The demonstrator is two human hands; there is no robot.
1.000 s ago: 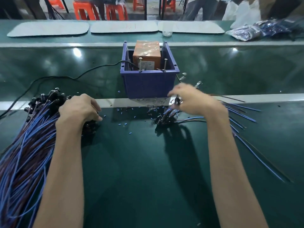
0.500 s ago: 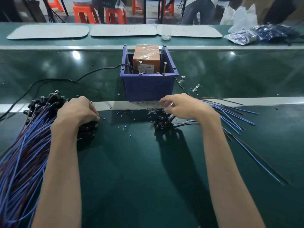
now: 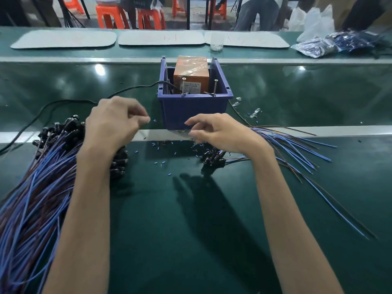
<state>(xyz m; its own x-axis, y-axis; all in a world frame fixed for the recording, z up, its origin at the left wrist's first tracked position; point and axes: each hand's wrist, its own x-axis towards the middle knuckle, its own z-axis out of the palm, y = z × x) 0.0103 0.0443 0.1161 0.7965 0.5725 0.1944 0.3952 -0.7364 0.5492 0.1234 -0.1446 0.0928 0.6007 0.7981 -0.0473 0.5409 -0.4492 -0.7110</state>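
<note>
The next move turns on the left hand point(image 3: 112, 128) and the big bundle of wires point(image 3: 38, 187). The bundle lies on the tabletop point(image 3: 169, 219), below the hand and to its left. Its long axis runs from the near left corner up toward the middle. Its black ends point(image 3: 63, 129) sit just beside the knuckles and also show under the wrist. The left hand is plainly the nearer one and would need only a short drop down and left to reach a black end. It hovers above those ends with its fingers curled and the thumb tip close to the forefinger. Whether it pinches something thin cannot be told.

The right hand point(image 3: 222, 132) hangs over a small pile of wires point(image 3: 212, 159). That pile's black ends lie just under the palm and toward the person. Its blue and brown tails point(image 3: 297, 149) fan away to the right, so its long axis runs crosswise to the forearm. The right hand's fingers are loosely bent and apart, and nothing is visibly held in them.

A blue bin point(image 3: 195, 107) with an orange box point(image 3: 191, 68) in it stands just beyond both hands and between them. Small blue bits point(image 3: 161, 163) are scattered on the tabletop between the bundle and the pile.
</note>
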